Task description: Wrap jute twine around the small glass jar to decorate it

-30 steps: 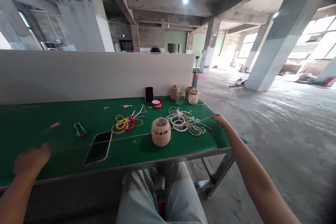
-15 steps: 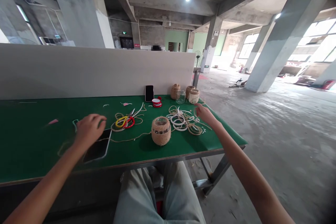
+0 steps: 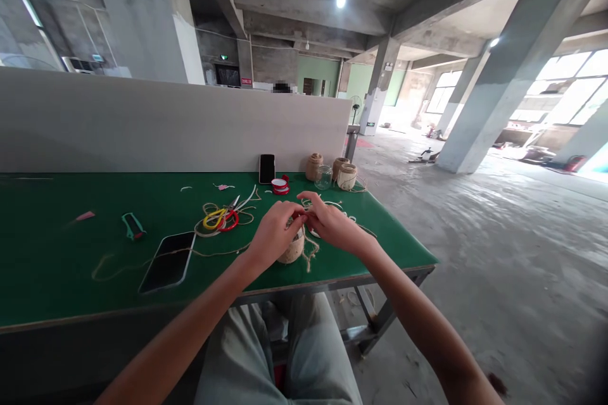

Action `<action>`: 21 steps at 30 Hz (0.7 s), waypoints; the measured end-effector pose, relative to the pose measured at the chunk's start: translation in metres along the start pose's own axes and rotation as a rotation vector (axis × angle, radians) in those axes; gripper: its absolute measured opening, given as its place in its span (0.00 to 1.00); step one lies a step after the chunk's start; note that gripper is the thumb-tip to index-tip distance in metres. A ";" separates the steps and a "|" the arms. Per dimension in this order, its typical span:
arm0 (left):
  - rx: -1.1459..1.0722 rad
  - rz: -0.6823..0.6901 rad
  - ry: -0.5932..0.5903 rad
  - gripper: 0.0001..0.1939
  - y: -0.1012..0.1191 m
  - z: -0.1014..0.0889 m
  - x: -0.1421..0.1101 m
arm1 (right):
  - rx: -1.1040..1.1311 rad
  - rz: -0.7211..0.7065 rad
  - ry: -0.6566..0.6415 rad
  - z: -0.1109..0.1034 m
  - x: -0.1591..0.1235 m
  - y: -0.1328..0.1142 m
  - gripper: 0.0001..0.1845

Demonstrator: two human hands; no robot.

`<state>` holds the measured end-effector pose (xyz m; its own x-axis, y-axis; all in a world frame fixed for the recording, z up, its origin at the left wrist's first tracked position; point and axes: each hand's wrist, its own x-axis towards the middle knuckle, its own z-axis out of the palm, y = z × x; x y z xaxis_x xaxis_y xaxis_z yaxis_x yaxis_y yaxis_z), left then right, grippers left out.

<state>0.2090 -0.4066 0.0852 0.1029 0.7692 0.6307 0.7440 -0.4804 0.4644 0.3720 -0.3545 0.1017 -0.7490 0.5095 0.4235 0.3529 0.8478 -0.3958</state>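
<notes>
My left hand (image 3: 278,231) and my right hand (image 3: 330,221) meet over a twine-wrapped glass jar (image 3: 291,254) near the table's front edge. Fingers and thumbs of both are closed in a pinch on a piece of jute twine (image 3: 310,252), whose loose ends dangle at the jar's right side. The hands cover the jar's mouth and most of its upper part. From the jar's left a long thin strand of twine (image 3: 216,255) runs across a phone (image 3: 167,261) lying flat. Coils of white cord and twine lie partly hidden behind my right hand.
Scissors (image 3: 221,219) with yellow and red handles lie in loose twine on the green table (image 3: 95,278). A green cutter (image 3: 133,226) is farther left. Red tape rolls (image 3: 280,186), an upright phone (image 3: 266,169), a clear jar (image 3: 323,177) and wrapped jars (image 3: 347,176) stand by the white partition (image 3: 166,130).
Both hands have come inward from the table's two sides and now meet over the jar. A short length of twine is now pinched between them. The green cutter lies uncovered at left.
</notes>
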 end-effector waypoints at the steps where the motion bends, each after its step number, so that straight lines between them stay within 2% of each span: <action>1: -0.040 -0.030 0.004 0.07 -0.001 0.001 0.000 | 0.068 0.009 0.019 0.003 0.000 0.003 0.20; 5: -0.309 -0.179 0.026 0.09 -0.006 0.005 -0.003 | 0.368 0.065 0.154 0.017 -0.001 0.013 0.18; 8: -0.482 -0.237 0.093 0.10 -0.005 0.009 -0.003 | 0.506 0.083 0.190 0.029 -0.001 0.015 0.14; 11: -0.505 -0.257 0.170 0.11 -0.001 0.010 -0.001 | 0.506 0.105 0.231 0.035 -0.004 0.012 0.12; 14: -0.444 -0.254 0.119 0.14 -0.012 0.000 0.001 | 0.491 0.132 0.247 0.034 -0.006 0.012 0.13; 15: -0.363 -0.264 0.089 0.16 -0.023 -0.006 0.001 | 0.489 0.154 0.257 0.032 -0.006 0.014 0.14; 17: -0.060 -0.331 0.099 0.19 -0.057 -0.021 0.000 | 0.471 0.207 0.293 0.028 -0.004 0.021 0.14; 18: 0.143 -0.411 0.059 0.20 -0.078 -0.028 -0.002 | 0.452 0.232 0.317 0.026 -0.002 0.025 0.14; 19: 0.351 -0.525 -0.032 0.21 -0.100 -0.034 -0.004 | 0.430 0.253 0.339 0.025 0.001 0.030 0.14; 21: 0.461 -0.638 -0.117 0.20 -0.143 -0.044 -0.009 | 0.371 0.290 0.371 0.024 0.008 0.037 0.14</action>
<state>0.0725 -0.3635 0.0400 -0.3857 0.8887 0.2479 0.8782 0.2712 0.3940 0.3656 -0.3224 0.0703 -0.3818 0.7863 0.4858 0.2446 0.5928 -0.7673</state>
